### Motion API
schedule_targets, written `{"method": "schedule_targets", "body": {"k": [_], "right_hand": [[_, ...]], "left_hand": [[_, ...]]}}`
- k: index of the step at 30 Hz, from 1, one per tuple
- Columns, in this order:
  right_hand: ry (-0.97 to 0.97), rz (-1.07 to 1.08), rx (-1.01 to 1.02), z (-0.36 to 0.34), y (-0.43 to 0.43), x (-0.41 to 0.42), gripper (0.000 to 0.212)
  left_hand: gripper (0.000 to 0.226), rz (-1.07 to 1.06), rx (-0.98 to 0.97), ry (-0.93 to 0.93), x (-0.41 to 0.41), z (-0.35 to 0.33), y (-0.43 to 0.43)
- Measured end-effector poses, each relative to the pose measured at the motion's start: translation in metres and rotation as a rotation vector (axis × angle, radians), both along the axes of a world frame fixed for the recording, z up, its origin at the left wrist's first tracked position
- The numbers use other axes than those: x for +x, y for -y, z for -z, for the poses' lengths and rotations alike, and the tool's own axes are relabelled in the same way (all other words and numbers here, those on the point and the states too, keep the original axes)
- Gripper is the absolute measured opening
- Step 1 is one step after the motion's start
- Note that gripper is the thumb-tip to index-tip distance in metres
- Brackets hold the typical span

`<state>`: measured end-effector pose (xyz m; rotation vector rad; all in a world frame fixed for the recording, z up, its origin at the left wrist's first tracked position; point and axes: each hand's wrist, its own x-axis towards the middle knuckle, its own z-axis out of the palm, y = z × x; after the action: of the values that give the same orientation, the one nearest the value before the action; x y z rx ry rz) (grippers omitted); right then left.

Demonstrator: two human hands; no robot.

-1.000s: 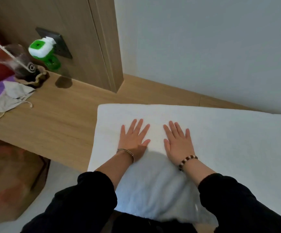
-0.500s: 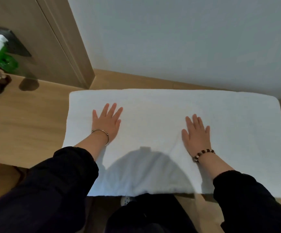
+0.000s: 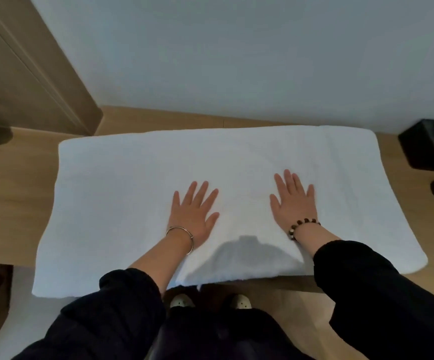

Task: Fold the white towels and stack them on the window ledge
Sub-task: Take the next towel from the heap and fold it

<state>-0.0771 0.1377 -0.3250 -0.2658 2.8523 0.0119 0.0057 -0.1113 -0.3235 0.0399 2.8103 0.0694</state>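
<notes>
A white towel (image 3: 122, 193) lies spread flat across the wooden ledge (image 3: 10, 183), its near edge hanging a little over the ledge's front. My left hand (image 3: 193, 214) lies palm down on the towel's middle with fingers straight and spread. My right hand (image 3: 293, 201) presses flat on the towel a little to the right, fingers straight too. Neither hand holds anything. Black sleeves cover both forearms.
A pale wall (image 3: 236, 53) rises directly behind the ledge. A wooden panel (image 3: 29, 74) stands at the back left. A black box (image 3: 428, 146) sits on the ledge at the far right. My feet (image 3: 210, 302) show below the ledge's front edge.
The view has swung right, so the whole towel now shows. My hands slid apart over the towel, and the left hand has since come back toward the middle.
</notes>
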Motion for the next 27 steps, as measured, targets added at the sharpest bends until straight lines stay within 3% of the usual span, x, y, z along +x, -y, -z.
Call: {"method": "schedule_targets", "body": {"k": [7, 11, 13, 16, 18, 23, 27], "right_hand": [[-0.007, 0.162, 0.018, -0.004, -0.087, -0.015, 0.058], [0.013, 0.252, 0.014, -0.007, -0.073, -0.015, 0.057], [0.017, 0.174, -0.029, -0.007, -0.050, -0.007, 0.057], [0.007, -0.118, -0.068, -0.003, -0.036, 0.012, 0.055], [0.013, -0.171, -0.070, 0.000, -0.057, 0.009, 0.054], [-0.026, 0.138, 0.021, -0.001, -0.138, -0.016, 0.055], [-0.012, 0.428, -0.023, -0.004, -0.162, -0.025, 0.058]], "left_hand": [[0.056, -0.039, 0.002, -0.033, 0.001, 0.000, -0.003], [0.056, -0.223, -0.007, -0.007, -0.004, -0.007, -0.031], [0.057, -0.282, 0.023, -0.045, -0.012, -0.015, -0.058], [0.059, -0.017, 0.068, -0.089, -0.012, -0.012, -0.101], [0.058, 0.175, 0.043, -0.057, -0.007, -0.005, -0.115], [0.058, 0.188, 0.018, -0.055, -0.006, 0.002, -0.114], [0.059, 0.187, 0.029, -0.058, -0.006, 0.003, -0.116]]}}
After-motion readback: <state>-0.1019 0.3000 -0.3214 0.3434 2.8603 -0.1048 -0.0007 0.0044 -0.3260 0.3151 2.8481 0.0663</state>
